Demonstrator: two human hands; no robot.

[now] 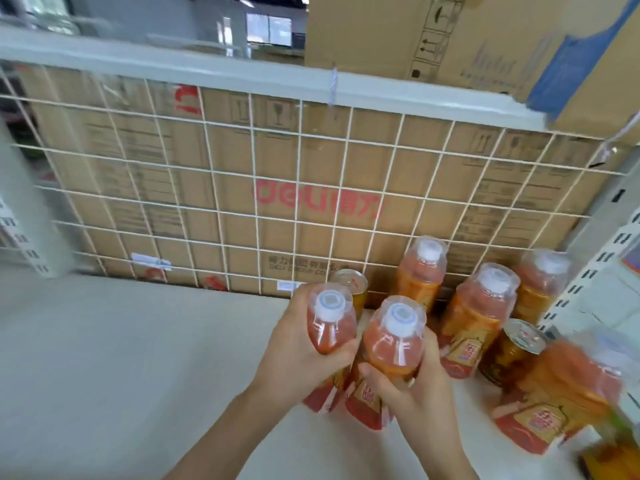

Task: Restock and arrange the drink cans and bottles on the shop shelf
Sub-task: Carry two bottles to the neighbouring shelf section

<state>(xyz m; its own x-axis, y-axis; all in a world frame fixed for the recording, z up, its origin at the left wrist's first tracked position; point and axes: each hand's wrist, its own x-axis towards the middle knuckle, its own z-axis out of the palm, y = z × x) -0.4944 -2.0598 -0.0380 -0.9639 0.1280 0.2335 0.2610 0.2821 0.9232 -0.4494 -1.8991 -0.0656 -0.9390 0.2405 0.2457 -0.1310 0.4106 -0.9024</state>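
Bottles of orange-red drink fill both hands: the left hand (298,351) curls its fingers round the shoulder of one bottle (332,327), and the right hand (415,386) grips a second bottle (394,341) the same way. The two are held side by side, nearly touching and tilted a little toward the camera. Holding them high probably leaves the bases free to be set down neatly beside the stock; whether the bases already rest on the shelf (121,358) cannot be told. Both are clear plastic, rounded at the top, with white caps under a transparent seal and glossy red-and-gold labels lower down. To the right, standing bottles (481,317) of the same kind cluster loosely near the wire grid (207,188) at the back. A shiny can (349,284) sits just behind the held pair and another can (514,351) stands among the group. The shelf is smooth, matt white. Behind the thin white wires sit brown cardboard boxes (311,161), which the grid seems to keep off the display.
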